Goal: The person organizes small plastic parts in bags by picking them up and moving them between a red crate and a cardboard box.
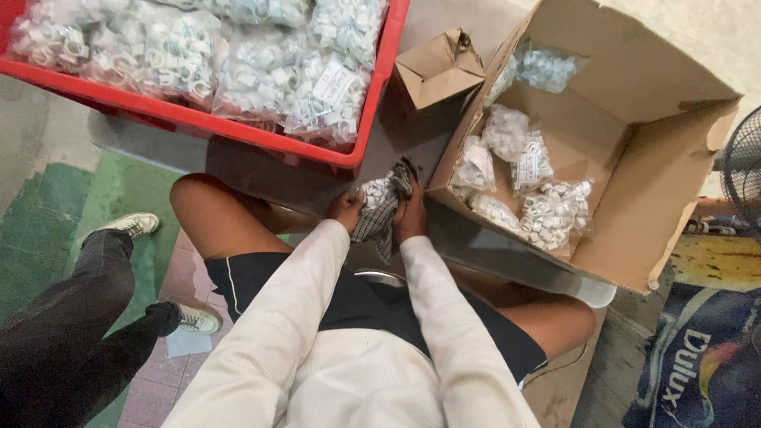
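At the centre of the frame, a small clear bag of white plastic rings is held together with a dark checked cloth between 2 hands. The left hand is clenched on the left side of the bag and cloth; the right hand is clenched on the cloth's right edge. Both arms are covered by cream sleeves, and bare knees are seen to either side.

In the upper left of the frame, a red crate is filled with many clear bags of the same white rings. In the upper right, a large open cardboard box is lying just beside the right hand, with several bags of rings inside it. A smaller cardboard box is standing between the crate and the large box. In the lower left, another person's dark trouser legs and pale shoes are seen on the green and pink floor.
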